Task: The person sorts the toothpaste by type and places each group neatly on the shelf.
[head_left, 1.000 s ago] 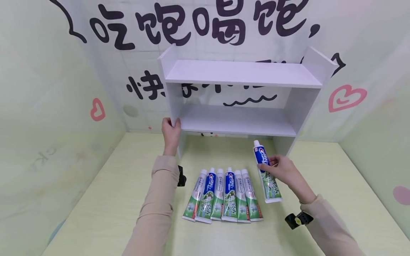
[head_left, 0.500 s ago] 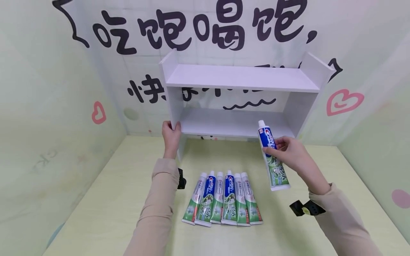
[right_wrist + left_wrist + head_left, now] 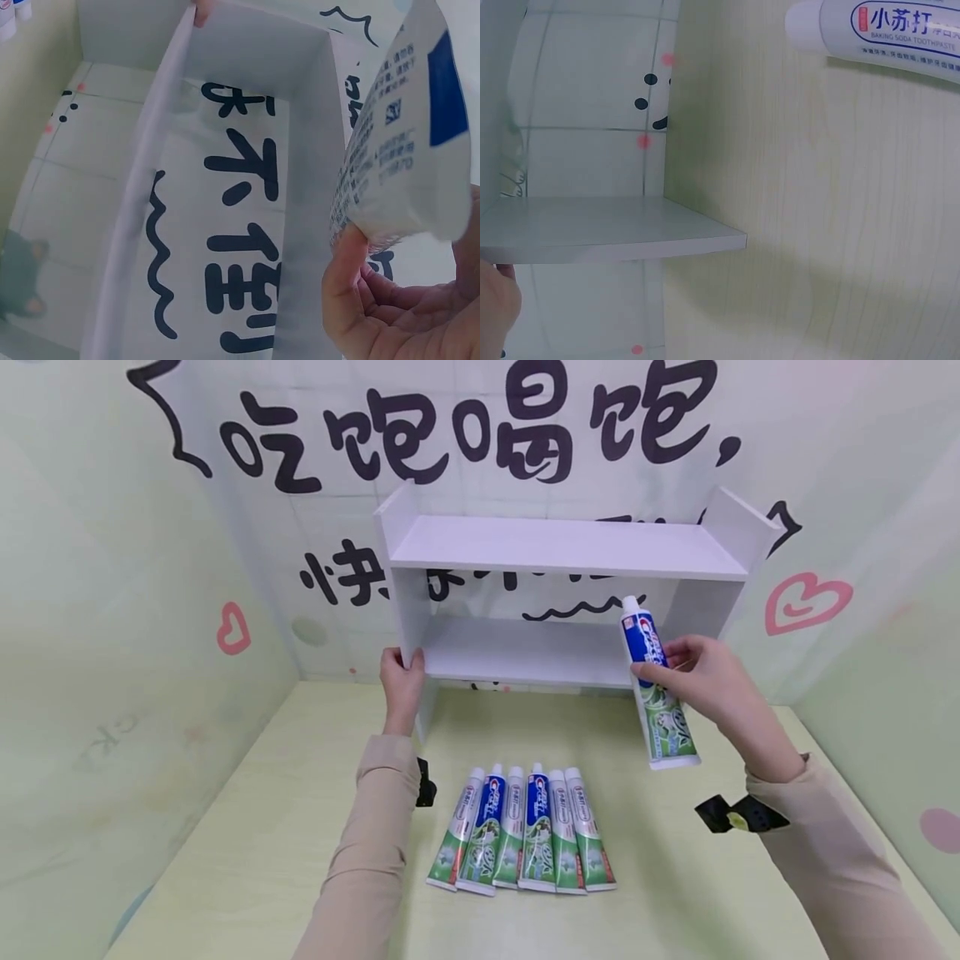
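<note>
My right hand (image 3: 708, 681) pinches a blue and green toothpaste tube (image 3: 660, 693) by its side, cap up and slightly tilted. The tube overlaps the right end of the middle board of a white two-tier shelf (image 3: 525, 652) in the head view. In the right wrist view the back of the tube (image 3: 405, 142) shows printed text above my fingers. My left hand (image 3: 401, 685) grips the shelf's left side panel, thumb on the inner face. On the table, several toothpaste tubes (image 3: 537, 827) lie side by side in front of the shelf, caps towards it.
The pale wooden table (image 3: 262, 827) runs up to a printed back wall (image 3: 480, 435) with black lettering. The upper shelf board (image 3: 562, 543) spans above the middle one. Side walls (image 3: 97, 652) close in the table left and right.
My right hand has lifted the tube upward and slightly right, from above the table to the height of the middle board. My left hand keeps its grip on the side panel.
</note>
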A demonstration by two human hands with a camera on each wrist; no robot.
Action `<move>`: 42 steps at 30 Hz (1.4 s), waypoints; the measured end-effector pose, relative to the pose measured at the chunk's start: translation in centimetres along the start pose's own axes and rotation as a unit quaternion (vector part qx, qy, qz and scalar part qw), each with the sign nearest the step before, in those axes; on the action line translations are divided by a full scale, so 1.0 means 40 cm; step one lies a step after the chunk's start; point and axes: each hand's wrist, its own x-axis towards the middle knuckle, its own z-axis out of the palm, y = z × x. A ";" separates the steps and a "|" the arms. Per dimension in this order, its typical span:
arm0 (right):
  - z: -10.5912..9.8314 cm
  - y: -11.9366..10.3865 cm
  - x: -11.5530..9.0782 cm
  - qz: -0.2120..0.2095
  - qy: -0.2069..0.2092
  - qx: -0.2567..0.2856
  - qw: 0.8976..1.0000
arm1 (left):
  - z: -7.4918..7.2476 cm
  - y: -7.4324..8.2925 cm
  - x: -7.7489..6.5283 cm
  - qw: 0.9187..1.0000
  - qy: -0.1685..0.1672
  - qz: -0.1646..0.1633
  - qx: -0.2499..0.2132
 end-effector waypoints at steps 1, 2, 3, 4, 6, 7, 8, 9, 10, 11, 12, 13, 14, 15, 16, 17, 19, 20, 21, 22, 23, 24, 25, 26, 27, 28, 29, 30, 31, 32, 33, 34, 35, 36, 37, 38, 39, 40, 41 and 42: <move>-0.007 -0.005 0.004 -0.001 0.003 -0.002 1.000 | -0.001 0.001 0.001 1.000 0.001 0.001 -0.001; -0.014 -0.010 0.007 -0.002 0.006 -0.001 1.000 | -0.001 0.002 0.003 1.000 0.001 0.002 -0.001; -0.021 -0.016 0.011 -0.003 0.009 -0.002 1.000 | -0.002 0.002 0.004 1.000 0.001 0.001 -0.002; -0.028 -0.021 0.016 -0.005 0.013 -0.004 1.000 | -0.003 0.002 0.005 1.000 0.002 0.001 -0.003; -0.040 -0.031 0.023 -0.007 0.019 -0.004 1.000 | -0.003 0.001 0.007 1.000 0.002 0.001 -0.002; -0.046 -0.037 0.027 -0.007 0.022 -0.004 1.000 | -0.003 0.000 0.008 1.000 0.002 0.000 -0.003; -0.051 -0.042 0.031 -0.008 0.027 -0.005 1.000 | -0.003 -0.001 0.008 1.000 0.002 -0.001 -0.001; -0.057 -0.048 0.034 -0.010 0.034 -0.008 0.999 | -0.003 -0.002 0.008 1.000 0.001 -0.003 -0.002; -0.062 -0.054 0.038 -0.011 0.039 -0.008 0.999 | -0.003 -0.003 0.009 1.000 0.001 -0.003 -0.002; -0.067 -0.060 0.043 -0.011 0.044 -0.007 0.999 | -0.003 -0.003 0.009 1.000 0.001 -0.003 -0.002; -0.072 -0.066 0.048 -0.012 0.049 -0.004 0.999 | -0.003 -0.004 0.009 1.000 0.001 -0.005 -0.003; -0.078 -0.072 0.053 -0.012 0.055 -0.004 0.998 | -0.003 -0.004 0.010 1.000 0.001 -0.004 -0.004; -0.084 -0.078 0.058 -0.013 0.060 -0.002 0.998 | -0.003 -0.004 0.010 1.000 0.000 -0.004 -0.005; -0.090 -0.084 0.063 -0.012 0.063 0.000 0.998 | -0.004 -0.005 0.010 1.000 0.000 -0.003 -0.007; -0.096 -0.089 0.068 -0.010 0.064 0.002 0.998 | -0.004 -0.005 0.009 1.000 0.000 -0.004 -0.007; -0.101 -0.093 0.073 -0.007 0.066 0.004 0.998 | -0.004 -0.005 0.009 1.000 -0.001 -0.004 -0.007; -0.112 -0.100 0.080 0.000 0.064 0.004 0.998 | -0.004 -0.007 0.007 1.000 -0.003 -0.003 -0.006; -0.116 -0.103 0.084 0.002 0.062 0.005 0.998 | -0.004 -0.008 0.007 1.000 -0.004 -0.003 -0.003; -0.120 -0.106 0.087 0.007 0.060 0.006 0.998 | -0.005 -0.009 0.006 1.000 -0.004 0.000 -0.002; -0.124 -0.109 0.091 0.010 0.057 0.009 0.998 | -0.004 -0.010 0.006 1.000 -0.003 0.003 0.000; -0.127 -0.112 0.094 0.013 0.055 0.011 0.998 | -0.004 -0.011 0.005 1.000 -0.003 0.006 0.002; -0.130 -0.115 0.097 0.014 0.054 0.012 0.998 | -0.003 -0.012 0.005 1.000 -0.001 0.010 0.002; -0.134 -0.118 0.101 0.015 0.054 0.012 0.998 | -0.003 -0.013 0.006 1.000 0.001 0.013 0.002; -0.137 -0.121 0.104 0.016 0.054 0.013 0.998 | -0.003 -0.013 0.006 1.000 0.002 0.015 0.002; -0.140 -0.124 0.108 0.017 0.055 0.013 0.998 | -0.003 -0.013 0.006 1.000 0.002 0.016 0.001; -0.144 -0.127 0.112 0.017 0.056 0.011 0.998 | -0.003 -0.012 0.006 1.000 0.001 0.015 0.000; -0.147 -0.130 0.117 0.018 0.057 0.009 0.998 | -0.003 -0.012 0.007 1.000 0.001 0.015 -0.001; -0.151 -0.133 0.122 0.019 0.057 0.010 0.998 | -0.004 -0.011 0.008 1.000 0.001 0.014 -0.002; -0.155 -0.137 0.128 0.020 0.057 0.009 0.998 | -0.005 -0.011 0.009 1.000 0.001 0.012 -0.002; -0.159 -0.140 0.135 0.023 0.056 0.009 0.998 | -0.006 -0.010 0.010 1.000 0.000 0.010 -0.001; -0.163 -0.143 0.141 0.026 0.056 0.010 0.998 | -0.006 -0.009 0.010 1.000 0.000 0.008 0.000; -0.166 -0.147 0.147 0.030 0.055 0.011 0.998 | -0.007 -0.009 0.011 1.000 0.001 0.007 0.002; -0.170 -0.150 0.153 0.033 0.055 0.011 0.998 | -0.008 -0.009 0.011 1.000 0.003 0.007 0.003; -0.173 -0.152 0.158 0.033 0.055 0.013 0.998 | -0.008 -0.009 0.011 1.000 0.004 0.006 0.003; -0.176 -0.154 0.163 0.034 0.055 0.013 0.998 | -0.007 -0.009 0.010 1.000 0.004 0.005 0.003; -0.180 -0.156 0.168 0.035 0.055 0.014 0.998 | -0.008 -0.008 0.008 1.000 0.006 0.005 0.002; -0.183 -0.157 0.172 0.035 0.055 0.014 0.998 | -0.007 -0.009 0.006 1.000 0.007 0.005 0.004; -0.186 -0.158 0.177 0.036 0.053 0.013 0.998 | -0.007 -0.009 0.004 1.000 0.008 0.005 0.004; -0.189 -0.158 0.182 0.037 0.052 0.012 0.998 | -0.006 -0.011 0.002 1.000 0.008 0.006 0.005; -0.192 -0.159 0.187 0.039 0.049 0.013 0.998 | -0.005 -0.013 0.000 1.000 0.008 0.005 0.006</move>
